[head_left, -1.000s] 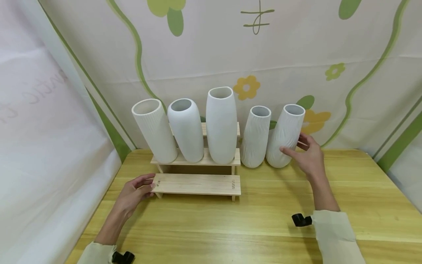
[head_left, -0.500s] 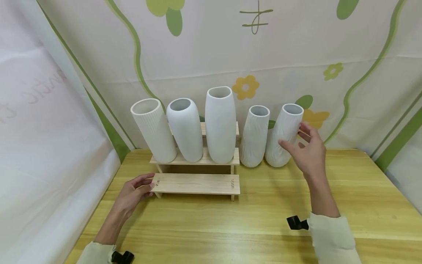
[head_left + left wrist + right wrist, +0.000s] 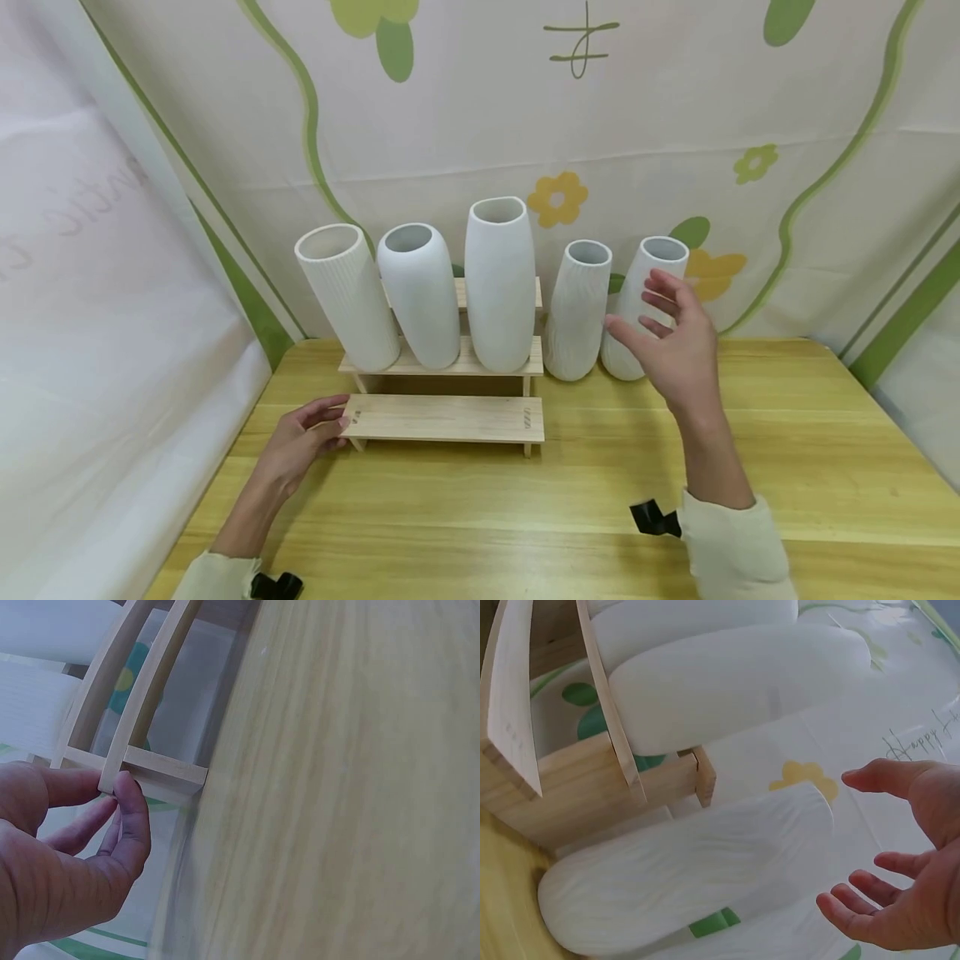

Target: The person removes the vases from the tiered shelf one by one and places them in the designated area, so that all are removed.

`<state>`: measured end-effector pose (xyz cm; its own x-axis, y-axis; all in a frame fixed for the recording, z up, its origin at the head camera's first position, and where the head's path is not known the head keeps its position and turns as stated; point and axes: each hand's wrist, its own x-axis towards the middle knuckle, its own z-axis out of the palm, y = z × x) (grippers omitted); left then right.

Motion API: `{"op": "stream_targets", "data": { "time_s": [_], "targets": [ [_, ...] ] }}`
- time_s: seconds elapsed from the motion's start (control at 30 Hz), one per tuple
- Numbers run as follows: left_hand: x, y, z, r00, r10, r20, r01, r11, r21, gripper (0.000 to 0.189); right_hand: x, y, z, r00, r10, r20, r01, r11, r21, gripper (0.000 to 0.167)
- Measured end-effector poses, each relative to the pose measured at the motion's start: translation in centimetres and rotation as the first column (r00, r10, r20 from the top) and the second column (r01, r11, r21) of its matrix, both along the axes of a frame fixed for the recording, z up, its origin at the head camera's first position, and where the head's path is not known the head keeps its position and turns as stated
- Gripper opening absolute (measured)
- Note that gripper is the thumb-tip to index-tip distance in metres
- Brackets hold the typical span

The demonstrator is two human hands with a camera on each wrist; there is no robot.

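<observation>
My left hand (image 3: 292, 450) pinches the left end of the lowest board of a tiered wooden shelf (image 3: 446, 418); the left wrist view shows thumb and finger on that board's corner. With fingers spread and lightly bent, my right hand (image 3: 678, 354) hovers in front of the rightmost white textured vase (image 3: 634, 292), holding nothing and partly hiding it. Just left of that vase stands a similar textured vase (image 3: 577, 325). On the middle board are three more white vases: a ribbed vase (image 3: 351, 296), a smooth vase (image 3: 420, 300) and a tall smooth vase (image 3: 500, 292).
The shelf and both textured vases stand on a wood-grain table (image 3: 450, 517). Behind the table hangs a white cloth (image 3: 450, 108) printed with flowers and green lines. Another white sheet (image 3: 112, 333) borders the left side.
My right hand has let go of the rightmost vase and shifted left and toward me, its fingers now apart from it. The left hand stays on the shelf.
</observation>
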<state>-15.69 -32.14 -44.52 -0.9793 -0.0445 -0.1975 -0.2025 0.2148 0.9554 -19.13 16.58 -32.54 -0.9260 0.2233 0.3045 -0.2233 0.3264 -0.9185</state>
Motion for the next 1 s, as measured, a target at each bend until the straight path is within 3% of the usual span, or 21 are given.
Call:
{"op": "stream_targets", "data": {
  "time_s": [0.33,0.67,1.0],
  "targets": [
    [0.0,0.0,0.1,1.0,-0.007,-0.002,0.007,1.0,-0.006,0.055,-0.1,-2.6,0.1,0.994,0.109,-0.032,-0.11,0.994,-0.028,0.079],
    [0.0,0.2,-0.1,1.0,-0.003,0.003,0.003,1.0,-0.001,0.056,-1.2,-5.6,-0.6,0.969,0.23,-0.088,-0.238,0.965,-0.106,0.082],
    [0.1,-0.1,-0.1,1.0,-0.005,-0.007,0.005,1.0,-0.003,0.056,-1.8,-9.2,-2.1,0.959,0.236,-0.159,-0.259,0.954,-0.147,0.087]
  ]
}}
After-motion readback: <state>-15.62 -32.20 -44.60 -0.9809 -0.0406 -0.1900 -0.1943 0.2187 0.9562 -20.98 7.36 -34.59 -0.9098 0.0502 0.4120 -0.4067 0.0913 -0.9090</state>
